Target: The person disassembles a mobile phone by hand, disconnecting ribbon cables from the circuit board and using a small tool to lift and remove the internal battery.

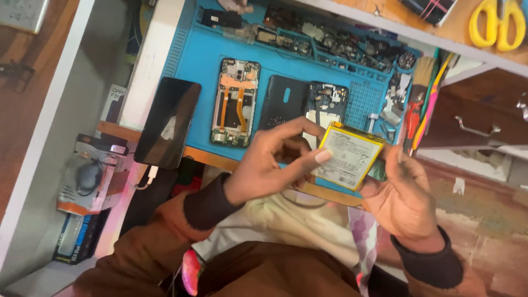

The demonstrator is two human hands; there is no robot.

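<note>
A blue repair mat (198, 55) covers the worktop (151, 66) across the upper centre of the frame, with small parts packed into its tray compartments along the top edge. On the mat lie an opened phone chassis (235, 103) with orange flex cables, a black back cover (282, 102) just right of it, and a second opened phone (326, 104), partly hidden behind the hands. A black phone (168, 122) rests at the mat's left edge with a white cable plugged in below. Yellow scissors (498, 23) sit at the upper right. The flat battery (348, 155), white-faced with a yellow rim, is held in the air at centre right, above the lap and just in front of the mat's near edge. The left hand (272, 162) pinches its left edge, thumb on the label face. The right hand (404, 195) cups it from below and the right, fingers curled under the pack. Good practice here, as a judgement: support the pack by its edges, keep it flat, avoid bending or pressing the face, and keep it away from the metal tools at the right.
</note>
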